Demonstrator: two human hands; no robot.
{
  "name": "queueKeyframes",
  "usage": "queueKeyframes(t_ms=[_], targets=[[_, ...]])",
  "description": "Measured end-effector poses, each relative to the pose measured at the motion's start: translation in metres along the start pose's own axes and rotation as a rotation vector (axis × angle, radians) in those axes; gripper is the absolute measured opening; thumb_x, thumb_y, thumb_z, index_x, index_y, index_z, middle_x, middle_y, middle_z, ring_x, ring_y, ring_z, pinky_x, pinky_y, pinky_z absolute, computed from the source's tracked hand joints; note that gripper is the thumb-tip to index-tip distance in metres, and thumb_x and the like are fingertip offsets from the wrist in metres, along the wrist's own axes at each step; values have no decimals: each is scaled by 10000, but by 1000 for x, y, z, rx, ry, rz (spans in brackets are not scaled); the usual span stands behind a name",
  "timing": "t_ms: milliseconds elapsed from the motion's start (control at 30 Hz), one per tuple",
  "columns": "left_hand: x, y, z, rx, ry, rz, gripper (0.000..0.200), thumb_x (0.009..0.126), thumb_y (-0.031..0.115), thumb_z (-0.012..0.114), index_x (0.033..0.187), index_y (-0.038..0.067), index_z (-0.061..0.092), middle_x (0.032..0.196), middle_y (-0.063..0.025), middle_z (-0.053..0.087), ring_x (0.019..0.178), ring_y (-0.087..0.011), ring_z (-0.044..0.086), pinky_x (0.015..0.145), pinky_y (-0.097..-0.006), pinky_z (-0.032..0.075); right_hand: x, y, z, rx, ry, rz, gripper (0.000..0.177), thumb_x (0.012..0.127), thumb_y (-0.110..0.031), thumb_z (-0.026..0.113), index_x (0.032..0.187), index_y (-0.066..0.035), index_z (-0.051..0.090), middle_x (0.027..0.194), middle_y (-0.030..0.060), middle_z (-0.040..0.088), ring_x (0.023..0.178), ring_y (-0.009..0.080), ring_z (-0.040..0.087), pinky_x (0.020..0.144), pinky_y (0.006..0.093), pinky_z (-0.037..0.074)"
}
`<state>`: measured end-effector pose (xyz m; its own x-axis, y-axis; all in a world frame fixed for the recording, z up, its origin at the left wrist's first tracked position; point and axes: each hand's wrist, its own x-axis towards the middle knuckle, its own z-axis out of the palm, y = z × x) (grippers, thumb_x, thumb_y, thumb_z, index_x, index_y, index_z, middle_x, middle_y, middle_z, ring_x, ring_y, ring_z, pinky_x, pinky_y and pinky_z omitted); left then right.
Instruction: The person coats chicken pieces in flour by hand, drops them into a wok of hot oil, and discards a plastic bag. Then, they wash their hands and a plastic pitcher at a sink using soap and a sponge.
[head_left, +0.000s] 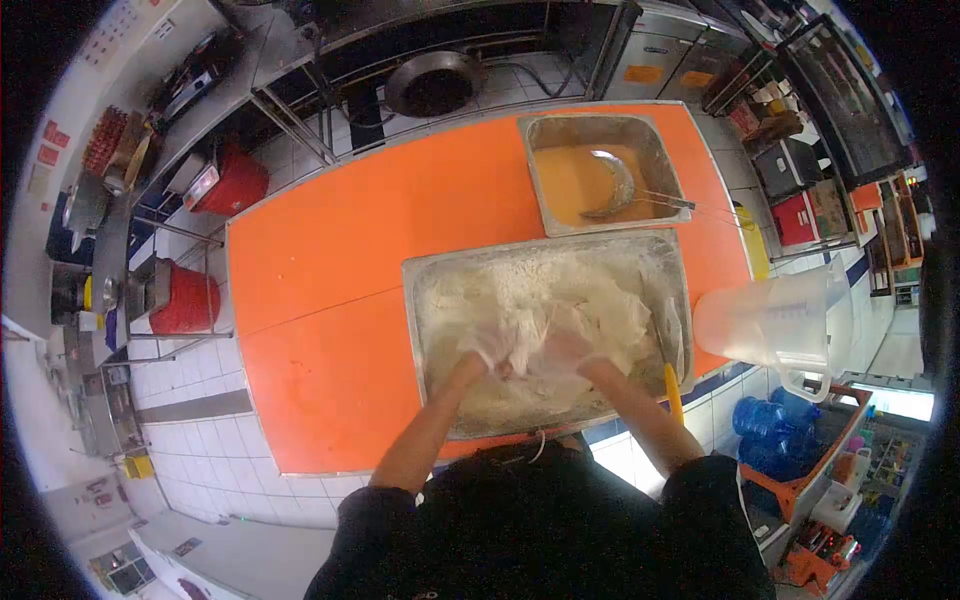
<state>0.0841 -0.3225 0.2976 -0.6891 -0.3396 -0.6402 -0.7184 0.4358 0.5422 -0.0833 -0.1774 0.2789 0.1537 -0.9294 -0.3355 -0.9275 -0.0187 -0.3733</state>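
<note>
Both of my hands, in thin clear gloves dusted white, are inside a large metal tray (412, 300) of flour (470, 290). My left hand (490, 347) and my right hand (566, 350) close from either side around a flour-coated piece of food (524, 335). Its kind cannot be made out under the coating, and my fingers are partly blurred. A yellow-handled tool (673, 392) leans over the tray's right edge. Behind the tray stands a metal pan (535, 170) of orange-yellow liquid (565, 180), with a wire-handled strainer (612, 187) resting in it.
The trays stand on an orange tabletop (330, 240). To the right is a large translucent measuring jug (765, 322). Blue water bottles (775, 430) sit low at the right. Red containers (185, 298) are under the left counter, and a wok (434, 84) is beyond the table.
</note>
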Motion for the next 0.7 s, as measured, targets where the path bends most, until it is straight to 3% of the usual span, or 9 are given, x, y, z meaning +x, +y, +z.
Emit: queueKeyframes(t_ms=[67,133,167,267,367,433,567,667,700], targets=[[-48,27,-16,655,-85,278,893,831,633,517,1433,4,319,1238,-299,552,1083,-360,592,913,-474,463,-26,-7,12,-3,74,38,445,821,-380,581,1114,-44,579,1041,197,633,1001,314,585,942,468,410],[-96,53,-30,116,142,141,831,809,664,540,1383,69,463,1280,-289,537,1199,-390,518,1050,-497,368,-45,-10,16,-24,98,90,487,818,-377,582,1169,-42,545,1061,199,627,1009,318,585,950,472,409],[-101,49,-22,116,145,138,831,809,664,540,1383,69,463,1280,-289,537,1199,-390,518,1050,-497,368,-51,-11,18,-41,106,112,510,816,-376,582,1196,-40,528,1072,200,623,1013,320,585,953,474,409],[-88,14,31,399,210,144,907,843,593,534,1382,-107,326,1180,-369,549,1076,-421,596,944,-493,467,-51,-19,21,-173,107,169,585,811,-373,584,1278,-37,477,1102,202,614,1025,327,584,965,480,407],[-25,-46,104,742,469,190,790,918,484,488,1371,-140,317,1103,-380,583,1060,-480,584,949,-556,453,-30,-34,14,-485,90,225,667,806,-369,586,1360,-33,426,1132,205,604,1037,333,584,976,485,406],[4,-61,110,585,418,98,721,927,435,476,1331,-153,372,1094,-384,585,1005,-499,596,895,-607,456,-8,-31,15,-580,98,259,724,803,-367,587,1414,-30,392,1152,207,597,1045,338,583,983,489,405],[64,-78,106,361,355,-25,626,940,362,459,1270,-171,454,1081,-390,588,922,-528,614,815,-684,461,19,5,27,180,247,343,823,748,-369,644,1443,-45,348,1171,225,585,1084,350,572,927,467,455],[52,-68,42,43,19,-139,609,905,416,492,1259,-79,521,1121,-319,610,1008,-456,609,902,-621,436,30,7,31,153,416,366,674,734,-377,668,1303,-43,528,1048,193,630,1020,344,599,846,482,486],[41,-60,26,-49,-54,-177,604,893,434,503,1255,-48,543,1135,-296,617,1037,-432,607,931,-600,428,37,25,61,-117,202,289,484,787,-310,610,1181,-29,587,948,187,633,901,348,602,801,497,483]])
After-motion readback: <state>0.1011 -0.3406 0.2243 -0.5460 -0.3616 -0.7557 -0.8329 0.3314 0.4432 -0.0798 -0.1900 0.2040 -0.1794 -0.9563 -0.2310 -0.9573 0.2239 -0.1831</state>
